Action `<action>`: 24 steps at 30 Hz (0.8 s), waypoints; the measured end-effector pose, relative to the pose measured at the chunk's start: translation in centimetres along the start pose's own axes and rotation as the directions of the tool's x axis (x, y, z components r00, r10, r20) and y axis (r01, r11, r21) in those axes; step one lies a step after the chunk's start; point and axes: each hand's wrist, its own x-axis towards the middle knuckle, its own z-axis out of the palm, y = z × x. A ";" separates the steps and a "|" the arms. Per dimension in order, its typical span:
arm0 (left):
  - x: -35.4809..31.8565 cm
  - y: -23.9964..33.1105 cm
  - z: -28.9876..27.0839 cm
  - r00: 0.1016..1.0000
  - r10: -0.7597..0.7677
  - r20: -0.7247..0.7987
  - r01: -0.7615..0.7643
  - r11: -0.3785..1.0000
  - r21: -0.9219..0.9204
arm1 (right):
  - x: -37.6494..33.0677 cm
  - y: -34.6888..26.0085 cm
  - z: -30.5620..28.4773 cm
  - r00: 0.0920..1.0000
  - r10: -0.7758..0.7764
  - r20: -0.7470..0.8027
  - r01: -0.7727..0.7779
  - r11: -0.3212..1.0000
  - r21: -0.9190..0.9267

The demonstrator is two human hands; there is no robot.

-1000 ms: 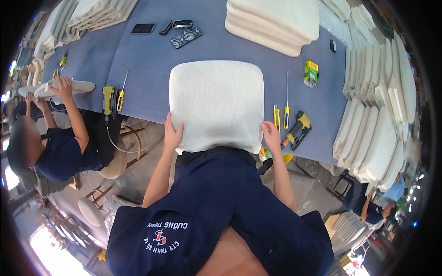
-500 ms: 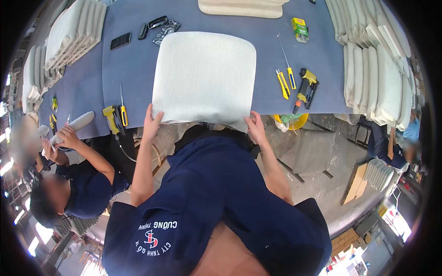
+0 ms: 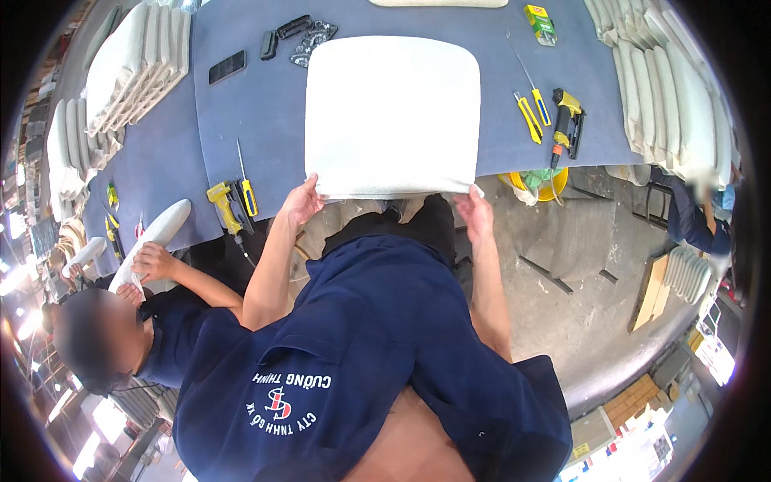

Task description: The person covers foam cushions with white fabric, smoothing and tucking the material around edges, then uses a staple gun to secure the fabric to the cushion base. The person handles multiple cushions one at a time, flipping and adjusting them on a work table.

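A pale, fabric-covered seat cushion with rounded far corners lies flat at the front edge of the blue-grey table, its near side reaching the table's edge. My left hand is closed on its near left corner, thumb and fingers at the fabric. At the near right corner my right hand pinches the cloth with its fingertips. The cushion's underside is hidden, as are some fingertips beneath its edge.
Right of the cushion lie a yellow utility knife, a screwdriver and a staple gun. Stacked cushions flank the table. A co-worker at left holds a pale cushion. Another staple gun lies nearby.
Cloth that sagged at the near right corner now lies straighter along the near edge. The whole view has shifted, setting the table things further right. The co-worker at left appears closer to me.
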 end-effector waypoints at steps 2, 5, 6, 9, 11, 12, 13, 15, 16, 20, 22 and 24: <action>-1.7 0.4 1.9 0.990 0.067 0.121 -0.082 0.989 0.120 | 0.7 -1.3 -0.8 0.983 -0.131 -0.125 0.120 0.988 -0.094; -5.1 -2.5 2.9 0.985 0.043 0.167 -0.101 0.930 0.354 | 0.3 -2.8 -2.0 0.939 -0.140 -0.313 0.187 0.974 0.126; -5.5 -3.7 3.2 0.986 0.015 0.168 -0.089 0.893 0.442 | 0.2 -3.1 -3.0 0.949 -0.149 -0.277 0.192 0.972 0.134; -3.6 -8.1 2.9 0.998 0.030 0.052 -0.055 0.803 0.593 | 2.4 -1.6 -6.7 0.963 -0.091 -0.255 0.152 0.960 0.234; -3.7 -8.9 3.2 0.998 0.049 0.027 -0.057 0.863 0.501 | 2.7 -1.2 -7.1 0.987 -0.032 -0.156 0.079 0.950 0.304; -4.7 -8.2 4.4 0.999 0.040 0.012 -0.041 0.908 0.417 | 2.7 -1.0 -7.2 0.994 0.002 -0.107 0.032 0.951 0.308; -5.6 -7.9 4.9 0.999 0.033 -0.015 -0.026 0.947 0.321 | 2.6 -1.0 -7.0 0.998 0.041 -0.045 -0.025 0.952 0.306; -5.0 -7.8 4.2 0.999 -0.040 0.014 0.036 0.975 0.218 | 1.9 -1.1 -6.2 0.999 0.038 -0.027 -0.027 0.947 0.321; -4.7 -7.8 3.0 0.997 -0.068 0.044 0.059 0.980 0.189 | 1.9 -0.9 -5.7 0.999 0.040 -0.006 -0.035 0.942 0.332; -2.4 -8.1 0.0 0.942 -0.157 0.298 0.112 0.981 0.160 | 2.7 -0.8 -5.9 0.993 -0.025 -0.117 0.070 0.914 0.400; -3.0 -8.1 2.0 0.963 -0.149 0.224 0.108 0.977 0.185 | 2.6 -1.0 -5.5 0.990 -0.058 -0.128 0.103 0.922 0.373; -4.3 -7.6 5.0 0.990 -0.099 0.099 0.090 0.992 0.094 | 3.2 -1.0 -5.7 0.990 -0.065 -0.126 0.105 0.933 0.343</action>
